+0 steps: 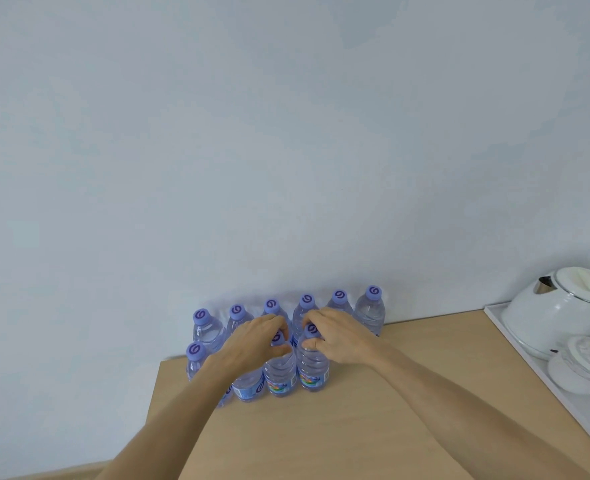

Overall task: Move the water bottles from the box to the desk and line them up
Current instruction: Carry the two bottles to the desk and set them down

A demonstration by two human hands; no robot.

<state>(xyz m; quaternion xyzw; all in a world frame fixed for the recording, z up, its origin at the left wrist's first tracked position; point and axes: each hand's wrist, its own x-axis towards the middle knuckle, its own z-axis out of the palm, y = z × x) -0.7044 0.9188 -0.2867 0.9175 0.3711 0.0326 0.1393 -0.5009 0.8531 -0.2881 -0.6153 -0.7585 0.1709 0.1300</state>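
Clearly both arms reached forward over the desk (pixel 355 427), forearms converging toward the wall. The left hand (pixel 252 341) lay palm down with its fingers curled over the neck and cap of one front-row bottle (pixel 279 375), the thumb wrapped across the shoulder of the bottle on the near side. The right hand (pixel 342 341) was posed the same way on the neighbouring bottle (pixel 312 372), fingers hooked round the neck just under the purple cap (pixel 311 330), thumb on the near side. Both hands were clamped on their bottles, and the two hands sat close together without touching.

Both gripped bottles stood upright on the desk, long axes vertical, caps pointing up, just beside each other near the left back part of the tabletop. Behind them a back row of bottles (pixel 369 313) stood upright against the wall (pixel 286 133), six caps showing. Another upright bottle (pixel 196 358) stood at the left end of the front row, at the desk's left edge.

Well apart to the right, a white kettle (pixel 560 317) sat on a white tray (pixel 536 375).
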